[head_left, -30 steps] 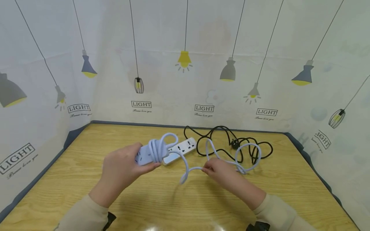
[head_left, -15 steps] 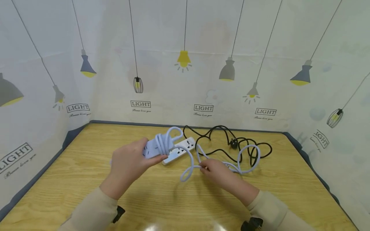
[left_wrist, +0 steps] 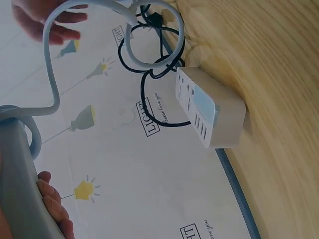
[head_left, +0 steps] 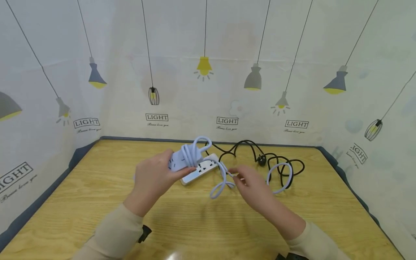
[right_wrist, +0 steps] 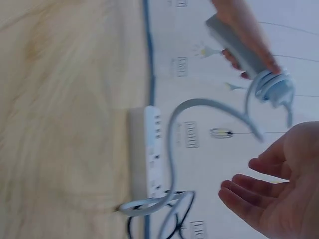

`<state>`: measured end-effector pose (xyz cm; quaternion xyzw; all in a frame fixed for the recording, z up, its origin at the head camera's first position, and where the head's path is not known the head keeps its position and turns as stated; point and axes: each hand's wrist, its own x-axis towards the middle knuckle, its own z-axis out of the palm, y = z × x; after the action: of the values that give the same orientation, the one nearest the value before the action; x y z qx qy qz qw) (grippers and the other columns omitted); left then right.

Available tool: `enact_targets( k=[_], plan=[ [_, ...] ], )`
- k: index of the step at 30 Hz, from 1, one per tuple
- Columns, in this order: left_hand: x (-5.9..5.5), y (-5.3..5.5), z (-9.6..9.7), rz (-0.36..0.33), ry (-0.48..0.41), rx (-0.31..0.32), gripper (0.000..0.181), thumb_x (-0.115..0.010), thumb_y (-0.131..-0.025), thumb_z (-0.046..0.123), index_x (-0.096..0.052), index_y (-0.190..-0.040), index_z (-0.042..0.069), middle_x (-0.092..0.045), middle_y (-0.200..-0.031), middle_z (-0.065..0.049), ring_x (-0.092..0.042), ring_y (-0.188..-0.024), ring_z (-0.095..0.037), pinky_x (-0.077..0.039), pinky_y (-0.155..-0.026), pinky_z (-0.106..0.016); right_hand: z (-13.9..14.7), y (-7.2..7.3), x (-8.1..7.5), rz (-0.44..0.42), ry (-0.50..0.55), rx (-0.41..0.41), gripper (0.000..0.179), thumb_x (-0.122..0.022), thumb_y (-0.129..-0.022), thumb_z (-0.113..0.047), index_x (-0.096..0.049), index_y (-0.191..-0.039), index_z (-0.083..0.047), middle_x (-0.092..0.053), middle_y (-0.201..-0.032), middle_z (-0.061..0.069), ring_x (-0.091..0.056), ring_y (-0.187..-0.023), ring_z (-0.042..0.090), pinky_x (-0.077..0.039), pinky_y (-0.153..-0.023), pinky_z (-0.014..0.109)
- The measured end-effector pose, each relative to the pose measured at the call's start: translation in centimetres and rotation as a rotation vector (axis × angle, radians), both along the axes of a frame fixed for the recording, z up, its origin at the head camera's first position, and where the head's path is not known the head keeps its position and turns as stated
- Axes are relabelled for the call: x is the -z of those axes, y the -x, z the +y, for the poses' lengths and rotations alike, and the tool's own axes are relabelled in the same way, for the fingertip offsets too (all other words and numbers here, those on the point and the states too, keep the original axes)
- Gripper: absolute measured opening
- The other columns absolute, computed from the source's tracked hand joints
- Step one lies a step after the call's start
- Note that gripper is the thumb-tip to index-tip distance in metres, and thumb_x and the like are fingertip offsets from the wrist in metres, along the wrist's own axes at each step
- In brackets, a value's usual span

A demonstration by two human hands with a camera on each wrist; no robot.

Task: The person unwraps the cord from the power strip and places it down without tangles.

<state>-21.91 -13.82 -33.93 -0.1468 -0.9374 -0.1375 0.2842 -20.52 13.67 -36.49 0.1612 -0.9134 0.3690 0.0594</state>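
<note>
My left hand [head_left: 154,173] grips a pale blue power strip [head_left: 176,161] above the table, thumb along its near side. Its cord [head_left: 188,154] is wound several times around the strip's end, and a loop sticks up there. From the windings the loose cord runs to the right, with a hanging loop [head_left: 218,191] and a larger loop [head_left: 289,177] farther right. My right hand [head_left: 258,191] is beside this loose cord; in the right wrist view its thumb and fingers stand apart, with the cord [right_wrist: 199,102] passing close to the fingertips.
Behind the held strip, a white power strip [head_left: 191,177] lies on the wooden table [head_left: 182,224]. A black cord [head_left: 248,142] with a black plug [head_left: 261,160] lies tangled toward the back right, overlapped by the pale blue loop. A lamp-printed backdrop [head_left: 182,72] encloses the table's back and sides.
My left hand has moved right and slightly up with the wound strip. My right hand has loosened its pinch on the cord, and the loose loops have shifted.
</note>
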Motion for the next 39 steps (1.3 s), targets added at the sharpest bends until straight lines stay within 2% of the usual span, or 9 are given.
enact_targets(
  k=[4, 8, 12, 19, 23, 26, 31, 37, 39],
  plan=[
    [-0.1, 0.2, 0.6, -0.023, -0.010, -0.009, 0.062, -0.063, -0.071, 0.077, -0.049, -0.071, 0.017, -0.041, -0.053, 0.007, -0.035, -0.041, -0.009, -0.027, -0.036, -0.028, 0.3, -1.2, -1.7, 0.180, 0.121, 0.009, 0.025, -0.060, -0.095, -0.006, -0.065, -0.118, -0.011, -0.062, -0.113, 0.001, -0.060, -0.092, 0.015, -0.054, -0.071, 0.034],
    [-0.2, 0.4, 1.2, -0.010, -0.027, 0.001, 0.060, -0.065, -0.071, 0.075, -0.050, -0.070, 0.017, -0.042, -0.052, 0.008, -0.036, -0.040, -0.008, -0.028, -0.036, -0.028, -0.3, -2.3, -3.2, 0.275, 0.209, -0.075, 0.025, -0.063, -0.092, -0.002, -0.065, -0.116, -0.009, -0.062, -0.111, 0.001, -0.059, -0.090, 0.011, -0.054, -0.069, 0.031],
    [-0.3, 0.4, 1.8, 0.014, -0.059, 0.018, 0.057, -0.068, -0.071, 0.072, -0.050, -0.069, 0.017, -0.043, -0.051, 0.008, -0.038, -0.040, -0.008, -0.029, -0.037, -0.028, -1.5, -2.8, -3.7, 0.228, 0.247, -0.149, 0.025, -0.063, -0.093, -0.005, -0.064, -0.118, -0.009, -0.060, -0.115, 0.001, -0.060, -0.094, 0.012, -0.054, -0.075, 0.030],
    [-0.3, 0.4, 2.6, 0.023, -0.097, 0.009, 0.056, -0.070, -0.072, 0.069, -0.052, -0.071, 0.016, -0.044, -0.052, 0.007, -0.038, -0.041, -0.008, -0.029, -0.037, -0.027, -3.6, -2.0, -3.2, 0.104, 0.260, -0.186, 0.037, -0.060, -0.095, -0.008, -0.055, -0.132, -0.007, -0.052, -0.133, 0.003, -0.063, -0.102, 0.016, -0.053, -0.083, 0.032],
    [-0.2, 0.4, 3.0, 0.049, -0.123, 0.015, 0.055, -0.071, -0.072, 0.068, -0.054, -0.072, 0.016, -0.045, -0.053, 0.007, -0.038, -0.041, -0.008, -0.029, -0.037, -0.028, -4.8, -1.1, -2.8, 0.037, 0.330, -0.188, 0.056, -0.061, -0.095, -0.006, -0.039, -0.146, -0.002, -0.044, -0.141, 0.010, -0.062, -0.110, 0.022, -0.052, -0.088, 0.033],
    [-0.3, 0.4, 3.4, 0.064, -0.134, 0.034, 0.055, -0.072, -0.072, 0.068, -0.055, -0.072, 0.016, -0.045, -0.054, 0.007, -0.038, -0.041, -0.008, -0.029, -0.037, -0.028, -5.3, -0.5, -2.9, -0.015, 0.415, -0.190, 0.068, -0.061, -0.094, -0.004, -0.025, -0.152, -0.005, -0.044, -0.140, 0.013, -0.059, -0.116, 0.025, -0.050, -0.092, 0.032],
    [-0.3, 0.3, 3.8, 0.071, -0.144, 0.050, 0.055, -0.073, -0.072, 0.066, -0.054, -0.074, 0.015, -0.044, -0.054, 0.007, -0.038, -0.041, -0.009, -0.029, -0.037, -0.027, -5.9, 0.1, -2.9, 0.058, 0.455, -0.202, 0.061, -0.064, -0.092, 0.000, -0.036, -0.146, -0.005, -0.056, -0.126, 0.012, -0.059, -0.115, 0.024, -0.047, -0.095, 0.029],
    [-0.7, 0.5, 4.0, 0.018, -0.176, 0.112, 0.052, -0.070, -0.081, 0.060, -0.060, -0.100, 0.012, -0.048, -0.059, 0.006, -0.041, -0.044, -0.009, -0.032, -0.039, -0.027, -6.4, 0.2, -3.1, 0.124, 0.406, -0.149, 0.056, -0.068, -0.092, -0.006, -0.042, -0.141, -0.008, -0.060, -0.117, 0.006, -0.062, -0.105, 0.016, -0.050, -0.090, 0.025],
    [-0.8, 0.5, 4.1, 0.012, -0.166, 0.122, 0.050, -0.068, -0.084, 0.057, -0.058, -0.101, 0.011, -0.049, -0.062, 0.005, -0.042, -0.045, -0.010, -0.033, -0.039, -0.028, -6.6, 0.3, -3.2, 0.134, 0.409, -0.148, 0.054, -0.067, -0.092, -0.006, -0.043, -0.141, -0.007, -0.061, -0.115, 0.006, -0.063, -0.103, 0.017, -0.050, -0.088, 0.026]
  ],
)
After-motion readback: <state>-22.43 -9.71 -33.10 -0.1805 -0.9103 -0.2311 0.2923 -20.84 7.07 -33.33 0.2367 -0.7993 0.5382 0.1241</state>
